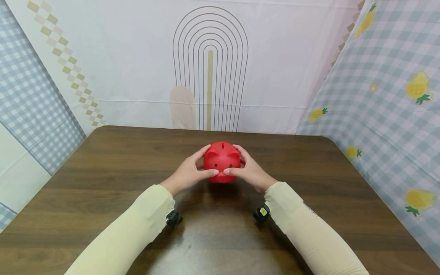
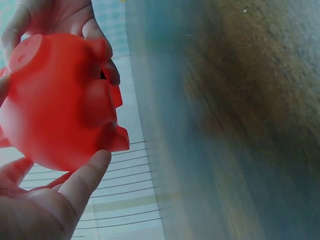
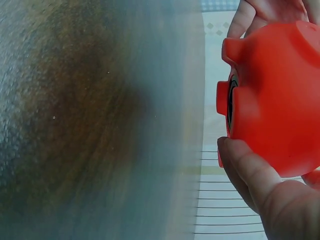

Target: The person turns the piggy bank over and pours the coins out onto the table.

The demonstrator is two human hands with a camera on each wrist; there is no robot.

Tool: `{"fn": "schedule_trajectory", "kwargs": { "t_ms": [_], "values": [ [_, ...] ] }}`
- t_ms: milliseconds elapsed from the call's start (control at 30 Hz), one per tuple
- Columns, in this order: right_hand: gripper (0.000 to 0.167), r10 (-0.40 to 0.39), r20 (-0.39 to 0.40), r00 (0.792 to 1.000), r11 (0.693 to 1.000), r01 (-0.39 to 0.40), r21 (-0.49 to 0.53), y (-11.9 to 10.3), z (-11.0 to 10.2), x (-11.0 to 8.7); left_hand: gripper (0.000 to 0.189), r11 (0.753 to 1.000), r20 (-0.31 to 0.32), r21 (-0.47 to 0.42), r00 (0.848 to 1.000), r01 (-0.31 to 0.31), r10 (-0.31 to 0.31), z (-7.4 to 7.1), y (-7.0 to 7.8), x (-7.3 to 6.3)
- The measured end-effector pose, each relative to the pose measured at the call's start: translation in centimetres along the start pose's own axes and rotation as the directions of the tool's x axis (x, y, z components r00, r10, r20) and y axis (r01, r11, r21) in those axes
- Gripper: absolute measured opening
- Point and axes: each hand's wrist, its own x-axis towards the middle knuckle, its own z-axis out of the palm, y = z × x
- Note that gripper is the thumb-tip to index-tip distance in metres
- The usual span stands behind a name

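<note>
Between both hands is a red piggy bank [image 1: 222, 160], its snout toward me and the coin slot on top. My left hand [image 1: 185, 172] grips its left side, the thumb across the front near the snout. On the other side my right hand [image 1: 253, 172] holds it the same way, both thumbs close together. The wrist views show the piggy bank [image 2: 60, 110] lifted off the table, its short feet hanging free. A dark round part [image 3: 230, 102] shows on its underside in the right wrist view.
The brown wooden table [image 1: 103, 183] spreads out under the arms. A white cloth [image 1: 137, 57] with arch lines hangs behind it. Checked cloth [image 1: 385, 114] with pineapples is on the right, blue checked cloth [image 1: 31, 76] on the left. Each wrist wears a small black camera [image 1: 174, 219].
</note>
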Motion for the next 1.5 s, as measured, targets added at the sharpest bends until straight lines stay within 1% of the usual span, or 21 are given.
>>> {"fn": "schedule_trajectory", "kwargs": {
  "t_ms": [133, 267, 400, 500, 633, 733, 867, 1033, 1200, 1367, 1500],
  "values": [
    [0.086, 0.018, -0.007, 1.0, 0.999, -0.018, 0.036, -0.1, -0.2, -0.1, 0.081, 1.0, -0.007, -0.016, 1.0, -0.021, 0.021, 0.1, 0.0, -0.1],
    [0.085, 0.028, -0.01, 1.0, 0.998, -0.028, 0.064, -0.2, -0.4, -0.1, 0.081, 0.999, -0.017, -0.007, 0.999, -0.033, 0.033, 0.1, 0.0, -0.2],
    [0.083, 0.033, 0.0, 0.999, 0.997, -0.032, 0.076, -0.3, -0.6, -0.1, 0.082, 0.997, -0.03, 0.043, 0.998, -0.059, 0.061, 0.1, -0.1, -0.3],
    [0.082, 0.033, 0.008, 0.999, 0.996, -0.034, 0.084, -0.5, -0.6, -0.1, 0.084, 0.99, -0.045, 0.111, 0.995, -0.084, 0.09, 0.1, -0.2, -0.5],
    [0.081, 0.048, 0.013, 0.999, 0.993, -0.049, 0.104, -0.5, -0.7, -0.2, 0.084, 0.971, -0.061, 0.198, 0.987, -0.132, 0.146, 0.1, -0.3, -0.6],
    [0.081, 0.064, 0.009, 0.998, 0.991, -0.065, 0.117, -0.5, -0.8, -0.2, 0.084, 0.948, -0.067, 0.271, 0.979, -0.169, 0.194, 0.1, -0.4, -0.6],
    [0.081, 0.082, 0.006, 0.997, 0.989, -0.082, 0.121, -0.6, -0.8, -0.2, 0.084, 0.91, -0.072, 0.369, 0.971, -0.188, 0.229, 0.2, -0.6, -0.6],
    [0.08, 0.116, 0.01, 0.993, 0.985, -0.116, 0.13, -0.8, -0.9, -0.4, 0.084, 0.878, -0.081, 0.436, 0.963, -0.199, 0.258, 0.4, -0.7, -0.8],
    [0.078, 0.15, 0.015, 0.989, 0.979, -0.15, 0.136, -1.1, -0.9, -0.5, 0.085, 0.861, -0.089, 0.466, 0.958, -0.203, 0.274, 0.5, -0.5, -1.1],
    [0.078, 0.155, 0.037, 0.987, 0.977, -0.158, 0.145, -1.3, -1.0, -0.6, 0.086, 0.855, -0.092, 0.476, 0.955, -0.206, 0.281, 0.5, -0.4, -1.3],
    [0.077, 0.159, 0.059, 0.985, 0.975, -0.167, 0.148, -1.4, -1.1, -0.6, 0.087, 0.847, -0.094, 0.485, 0.95, -0.219, 0.299, 0.5, -0.3, -1.4]
  ]
}}
